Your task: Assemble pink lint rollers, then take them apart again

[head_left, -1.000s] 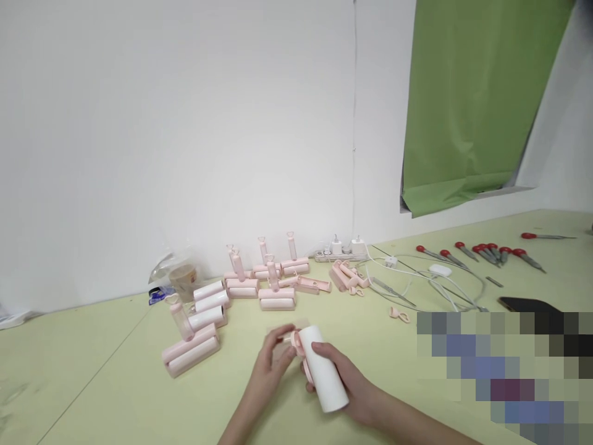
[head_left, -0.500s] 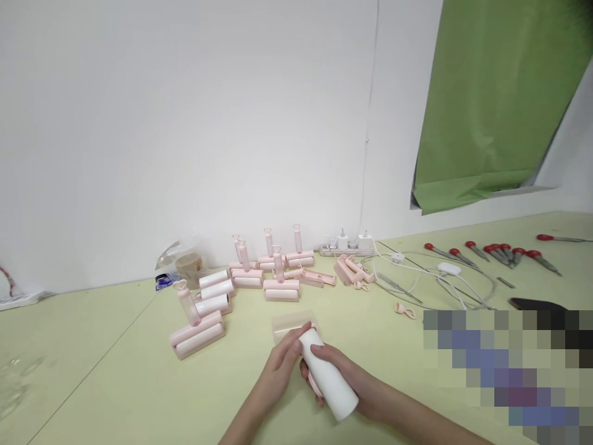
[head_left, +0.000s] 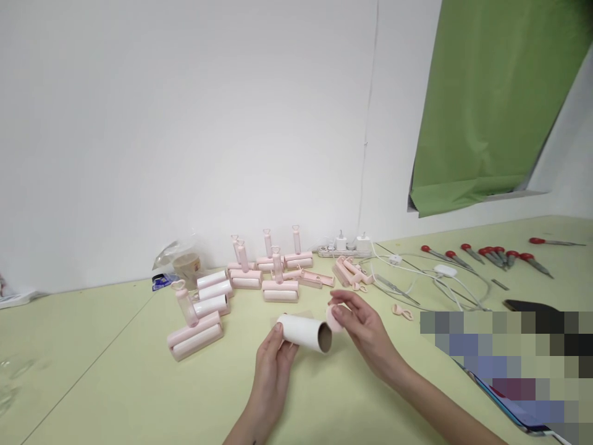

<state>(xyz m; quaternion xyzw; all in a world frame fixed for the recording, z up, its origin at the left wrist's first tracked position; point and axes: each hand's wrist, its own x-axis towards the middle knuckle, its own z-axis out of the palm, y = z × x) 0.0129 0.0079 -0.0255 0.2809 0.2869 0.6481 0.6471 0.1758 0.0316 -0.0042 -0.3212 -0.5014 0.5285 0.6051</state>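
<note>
Left hand [head_left: 274, 361] grips the roll [head_left: 301, 331] near one end, guessing that's to leave its mouth [head_left: 325, 338] clear, and right hand [head_left: 365, 330] pinches a pink piece [head_left: 335, 320] alongside.

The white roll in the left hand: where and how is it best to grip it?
Probably around its left end, from the near left, as the left hand does: the white roll is a cylinder held crosswise, and its hollow right end is free.

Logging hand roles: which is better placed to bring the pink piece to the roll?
Right hand, probably: it holds the pink piece near the white roll, which the left hand grips.
</note>
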